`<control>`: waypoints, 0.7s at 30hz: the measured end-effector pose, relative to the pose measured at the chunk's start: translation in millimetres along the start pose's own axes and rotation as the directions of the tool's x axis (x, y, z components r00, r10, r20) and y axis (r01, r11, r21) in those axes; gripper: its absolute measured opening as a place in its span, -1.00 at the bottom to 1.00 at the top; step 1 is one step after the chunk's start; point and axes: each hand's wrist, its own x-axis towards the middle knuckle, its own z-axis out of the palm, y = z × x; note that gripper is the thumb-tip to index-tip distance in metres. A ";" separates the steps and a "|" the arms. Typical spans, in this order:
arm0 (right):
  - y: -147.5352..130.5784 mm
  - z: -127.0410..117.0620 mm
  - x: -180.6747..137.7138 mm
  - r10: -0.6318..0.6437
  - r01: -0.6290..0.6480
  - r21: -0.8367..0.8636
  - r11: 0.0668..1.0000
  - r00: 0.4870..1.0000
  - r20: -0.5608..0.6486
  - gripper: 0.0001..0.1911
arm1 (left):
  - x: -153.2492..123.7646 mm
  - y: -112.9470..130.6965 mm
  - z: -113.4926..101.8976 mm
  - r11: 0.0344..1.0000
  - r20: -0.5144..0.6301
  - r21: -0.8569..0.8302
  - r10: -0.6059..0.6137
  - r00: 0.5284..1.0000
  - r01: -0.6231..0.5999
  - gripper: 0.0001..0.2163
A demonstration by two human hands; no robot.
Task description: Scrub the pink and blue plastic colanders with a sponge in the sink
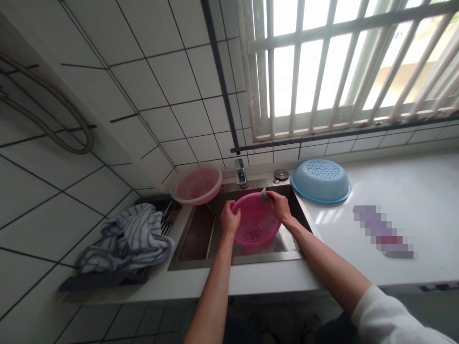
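A bright pink plastic colander (255, 224) is held over the metal sink (195, 239), its open side facing up and toward me. My left hand (230, 220) grips its left rim, thumb on the inside. At the upper right rim, my right hand (278, 205) is closed on a small greenish cloth (264, 195), which touches the colander's edge. Behind the colander stands the chrome faucet (240, 172). No running water can be made out.
A pale pink basin (197, 186) rests at the sink's back left corner. An upturned blue basket (320, 181) and a drain strainer (281, 175) are on the right. A striped cloth (132, 234) lies on a rack at left. A blurred-out item (382, 231) lies on the white counter (401, 186).
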 end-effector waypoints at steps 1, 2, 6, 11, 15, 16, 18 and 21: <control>-4.0 0.9 -0.5 -0.035 0.035 0.004 0.999 0.999 0.015 -0.59 | 0.0 0.9 -1.3 0.999 0.018 -0.016 0.041 0.999 -0.041 -0.66; -7.4 1.7 -0.9 -0.056 0.056 0.001 0.998 0.998 0.029 -0.59 | 0.0 1.9 -3.1 0.997 0.041 -0.028 0.070 0.997 -0.068 -0.65; -14.8 3.8 -3.7 -0.043 0.047 -0.058 0.997 0.997 0.066 -0.61 | -1.4 8.9 -8.7 0.999 0.104 0.034 0.028 0.994 -0.031 -0.69; -28.2 13.6 -9.2 -0.212 0.223 -0.092 0.970 0.970 0.119 -0.56 | -5.6 22.1 -0.4 0.995 0.210 0.056 0.067 0.975 -0.081 -0.67; -27.5 13.7 -7.4 -0.277 0.285 -0.026 0.958 0.948 0.157 -0.51 | -5.8 18.1 -3.1 0.997 0.157 0.062 0.043 0.987 -0.053 -0.71; -24.6 11.5 -6.3 -0.224 0.230 -0.035 0.973 0.967 0.124 -0.52 | -5.3 15.5 -5.4 0.998 0.094 0.067 0.001 0.996 -0.007 -0.71; -19.7 7.6 -5.0 -0.109 0.113 -0.070 0.991 0.992 0.059 -0.56 | -4.3 11.9 -7.9 0.996 0.005 0.062 -0.062 0.998 0.062 -0.71; -23.3 10.1 -7.4 -0.123 0.130 -0.105 0.986 0.990 0.071 -0.59 | -4.4 14.8 -2.2 1.000 0.080 0.022 -0.006 0.997 0.004 -0.71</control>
